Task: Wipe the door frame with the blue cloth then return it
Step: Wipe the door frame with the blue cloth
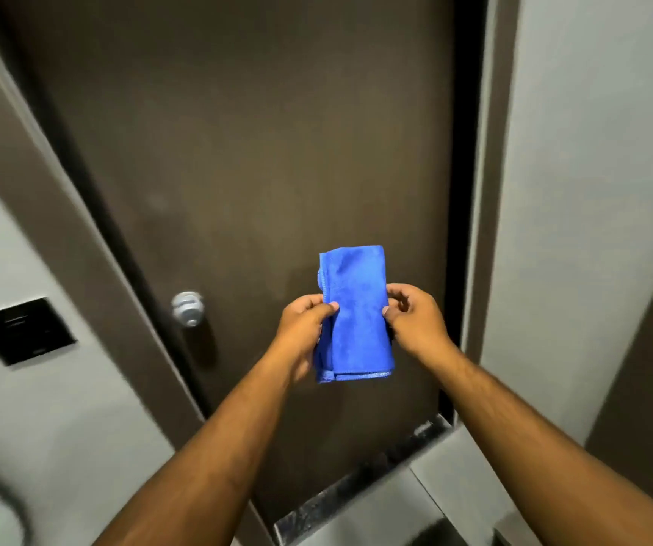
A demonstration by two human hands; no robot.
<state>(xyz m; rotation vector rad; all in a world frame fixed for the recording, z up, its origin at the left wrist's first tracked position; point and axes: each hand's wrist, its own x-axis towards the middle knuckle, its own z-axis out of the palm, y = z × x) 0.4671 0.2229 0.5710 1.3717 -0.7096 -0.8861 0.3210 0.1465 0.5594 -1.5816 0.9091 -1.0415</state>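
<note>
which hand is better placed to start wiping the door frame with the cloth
Probably right. Both hands pinch the folded blue cloth, but the right hand sits closer to the frame's right upright, while the left hand is in front of the door panel.

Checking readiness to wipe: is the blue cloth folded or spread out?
Folded. The blue cloth is a narrow layered rectangle, pinched by the left hand and right hand.

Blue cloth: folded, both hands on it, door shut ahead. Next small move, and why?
Probably carry the blue cloth up and right to the door frame and press it flat. It is folded into a pad, pinched at its edges by the left hand and right hand, held in front of the door and touching no surface yet.
</note>
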